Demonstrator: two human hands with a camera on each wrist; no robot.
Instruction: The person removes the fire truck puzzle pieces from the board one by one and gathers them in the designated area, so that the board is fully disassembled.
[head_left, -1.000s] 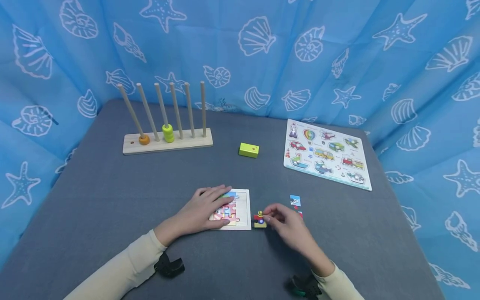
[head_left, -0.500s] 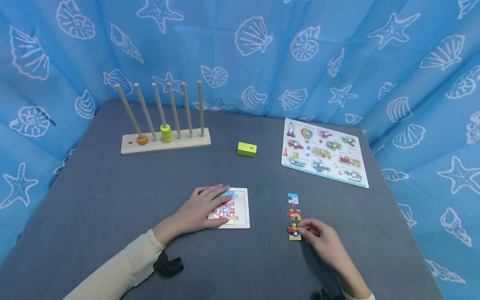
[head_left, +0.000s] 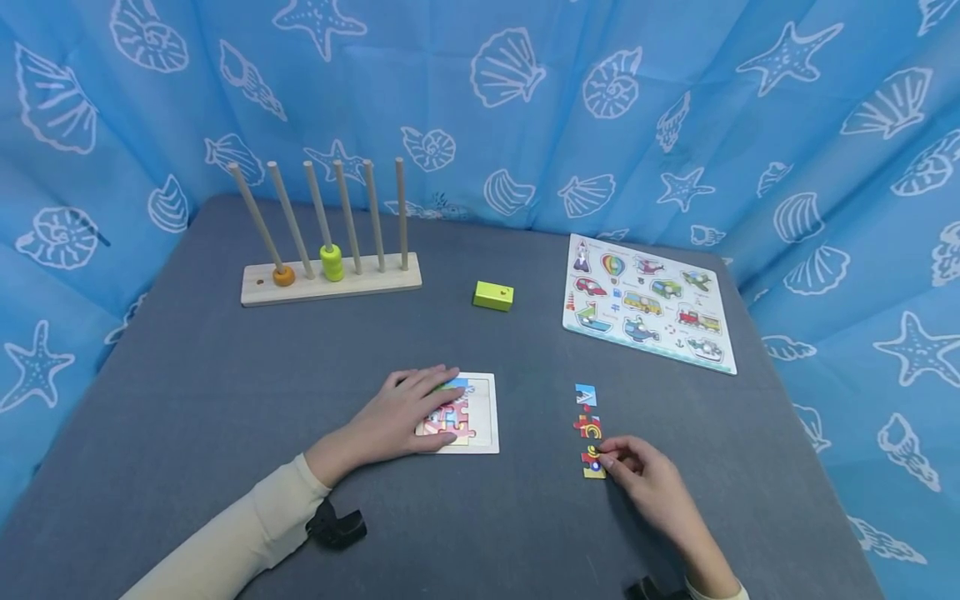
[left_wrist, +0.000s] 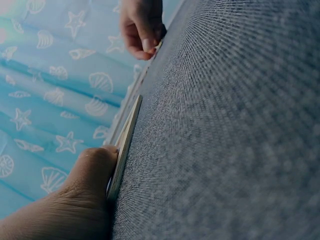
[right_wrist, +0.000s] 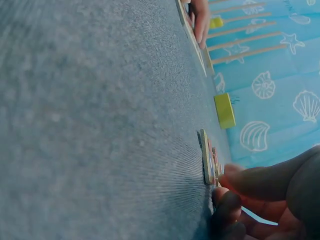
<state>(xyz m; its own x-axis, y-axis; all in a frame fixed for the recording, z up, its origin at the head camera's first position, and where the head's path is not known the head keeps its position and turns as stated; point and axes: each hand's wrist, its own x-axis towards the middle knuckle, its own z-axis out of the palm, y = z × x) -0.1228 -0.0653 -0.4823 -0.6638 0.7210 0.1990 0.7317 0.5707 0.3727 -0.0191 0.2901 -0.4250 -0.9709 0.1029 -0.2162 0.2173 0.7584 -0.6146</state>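
Note:
My left hand (head_left: 401, 417) lies with extended fingers across the square wooden puzzle tray (head_left: 487, 417), covering its left part. Pink and blue jigsaw pieces fill the tray's left side, and bare wood shows along the right. Between thumb and fingertips, my right hand (head_left: 648, 479) pinches a red and yellow jigsaw piece (head_left: 593, 470) close over the table. In the right wrist view, that piece's (right_wrist: 206, 157) pale wooden edge shows at the fingertips. Just beyond it lie a red jigsaw piece (head_left: 589, 427) with a yellow curve and a blue jigsaw piece (head_left: 585, 395), in a column.
A wooden peg stand (head_left: 337, 287) with orange and green beads stands at the back left. A green block (head_left: 492, 296) lies at the back middle. Toward the right rear is a vehicle picture board (head_left: 651, 304). A blue seashell curtain (head_left: 480, 108) hangs behind the table.
My right hand has carried the red and yellow piece rightward from beside the tray to the near end of the column. The left hand has stayed on the tray.

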